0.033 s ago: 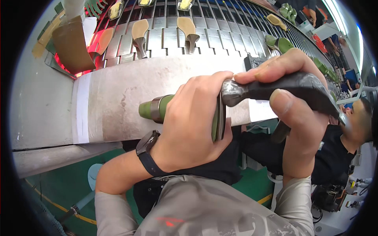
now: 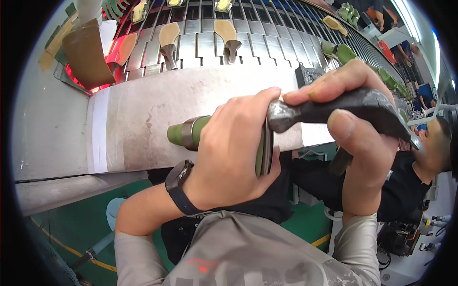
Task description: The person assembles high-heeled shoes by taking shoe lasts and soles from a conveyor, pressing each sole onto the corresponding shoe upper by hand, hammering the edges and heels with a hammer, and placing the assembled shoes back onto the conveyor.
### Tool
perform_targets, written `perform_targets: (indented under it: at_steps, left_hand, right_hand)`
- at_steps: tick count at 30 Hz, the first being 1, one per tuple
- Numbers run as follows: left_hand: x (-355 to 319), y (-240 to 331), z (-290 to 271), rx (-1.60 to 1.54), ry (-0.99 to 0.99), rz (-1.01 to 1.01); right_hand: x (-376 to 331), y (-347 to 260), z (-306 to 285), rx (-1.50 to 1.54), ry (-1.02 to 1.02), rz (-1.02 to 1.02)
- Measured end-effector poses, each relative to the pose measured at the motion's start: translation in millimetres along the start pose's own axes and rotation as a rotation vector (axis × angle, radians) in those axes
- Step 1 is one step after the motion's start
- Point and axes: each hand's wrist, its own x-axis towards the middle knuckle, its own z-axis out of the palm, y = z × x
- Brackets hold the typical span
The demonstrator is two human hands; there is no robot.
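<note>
Green and olive, a high-heeled shoe (image 2: pixel 191 134) is lying sideways in the left hand (image 2: pixel 234 152), whose grip is wrapping closed around its body while the heel is sticking out to the left. Closing tight on a dark hammer (image 2: pixel 334 108), the right hand (image 2: pixel 353 143) is pressing the hammer's head against the sole edge. Beyond them, a metal bench (image 2: pixel 143 119) is stretching left, and tan soles (image 2: pixel 225 33) are riding a slatted conveyor (image 2: pixel 267 45) at the far side.
</note>
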Motion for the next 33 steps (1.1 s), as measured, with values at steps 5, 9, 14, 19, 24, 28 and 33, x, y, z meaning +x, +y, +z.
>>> perform_targets:
  at_steps: [5,9,14,19,24,28,33]
  left_hand:
    - [-56.9,2.2,4.2,0.171,0.134,0.285]
    - [-106.2,-27.9,4.7,0.456,0.187,0.161]
    - [-141.6,-75.6,8.7,0.658,0.105,0.099]
    - [-144.3,-72.7,7.6,0.664,0.089,0.055]
    - [-146.5,-70.5,8.7,0.730,0.018,0.074]
    - [-147.0,-72.6,16.2,0.672,0.150,0.053]
    - [-145.2,-71.0,16.4,0.647,0.155,0.022]
  right_hand:
    - [-52.4,30.2,12.4,0.298,-0.253,-0.083]
    - [-92.6,89.6,49.8,0.299,-0.151,0.022]
    - [-112.1,136.9,86.4,0.416,-0.072,0.104]
    - [-90.8,137.5,74.7,0.398,-0.110,0.102]
    - [-63.5,138.9,65.5,0.494,-0.103,0.099]
    - [-37.6,127.2,66.1,0.424,-0.078,0.164]
    - [7.3,114.5,60.3,0.268,-0.355,0.359]
